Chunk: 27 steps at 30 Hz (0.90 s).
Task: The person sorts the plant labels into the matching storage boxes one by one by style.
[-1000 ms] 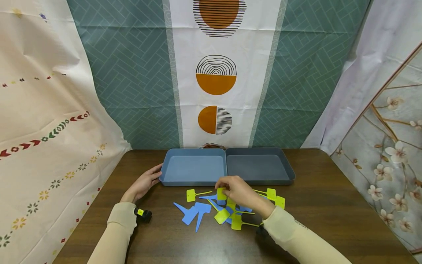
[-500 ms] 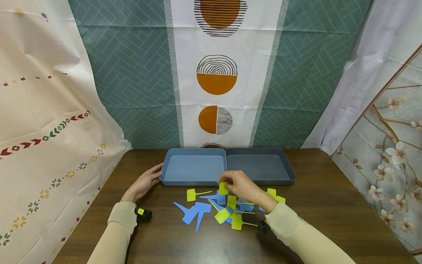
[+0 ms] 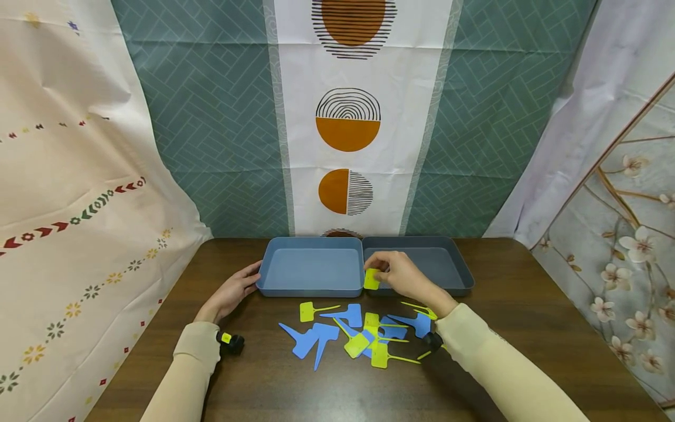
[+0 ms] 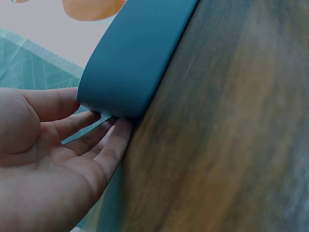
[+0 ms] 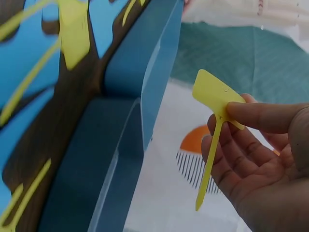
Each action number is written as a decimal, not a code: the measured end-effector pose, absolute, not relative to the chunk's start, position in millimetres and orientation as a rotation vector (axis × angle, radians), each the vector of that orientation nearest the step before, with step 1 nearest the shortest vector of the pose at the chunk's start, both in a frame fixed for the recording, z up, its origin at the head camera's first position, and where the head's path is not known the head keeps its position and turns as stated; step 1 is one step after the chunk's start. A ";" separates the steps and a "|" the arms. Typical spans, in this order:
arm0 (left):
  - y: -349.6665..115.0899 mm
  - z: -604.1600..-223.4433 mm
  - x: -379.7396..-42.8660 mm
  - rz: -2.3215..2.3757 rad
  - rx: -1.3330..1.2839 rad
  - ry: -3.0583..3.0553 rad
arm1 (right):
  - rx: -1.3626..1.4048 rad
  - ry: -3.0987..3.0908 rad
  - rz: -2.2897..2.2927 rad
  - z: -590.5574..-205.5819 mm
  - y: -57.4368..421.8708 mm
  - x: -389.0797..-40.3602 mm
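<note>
Brown wooden table | our right hand — fingers clamped on 1 flat yellow plastic tag, near dark-grey rectangular tray | our left hand — fingers apart, touching blue rectangular tray

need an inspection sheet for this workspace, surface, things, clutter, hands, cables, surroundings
surface: dark brown wood-grained table
job's things: yellow tags and blue tags scattered together, some overlapping, on the near side of two adjoining trays, a blue tray and a dark grey tray
clutter: nothing seen
left hand: fingers touch the left end of the blue tray
right hand: pinches a lifted yellow tag by its head, stem free
cables: nothing seen
surroundings: green and white patterned cloth behind the table, cream cloth on the left, floral cloth on the right
</note>
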State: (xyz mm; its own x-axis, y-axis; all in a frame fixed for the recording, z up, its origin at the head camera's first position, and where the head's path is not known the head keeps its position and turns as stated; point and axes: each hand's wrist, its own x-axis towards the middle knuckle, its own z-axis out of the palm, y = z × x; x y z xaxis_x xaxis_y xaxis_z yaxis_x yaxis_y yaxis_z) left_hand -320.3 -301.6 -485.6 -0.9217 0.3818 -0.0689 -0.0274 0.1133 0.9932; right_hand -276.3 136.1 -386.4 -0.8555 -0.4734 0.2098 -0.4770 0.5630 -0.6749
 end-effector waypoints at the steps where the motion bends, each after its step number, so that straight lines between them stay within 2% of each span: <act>1: -301.6 -485.7 -320.2 1.871 0.350 2.090 | 0.822 -2.777 1.204 -385.5 139.2 -279.5; 9: -301.8 -486.9 -320.9 1.848 0.344 2.106 | 0.712 -2.818 1.243 -377.9 164.1 -302.9; 27: -301.8 -487.5 -320.1 1.866 0.331 2.109 | 0.711 -2.936 1.296 -364.5 199.1 -346.3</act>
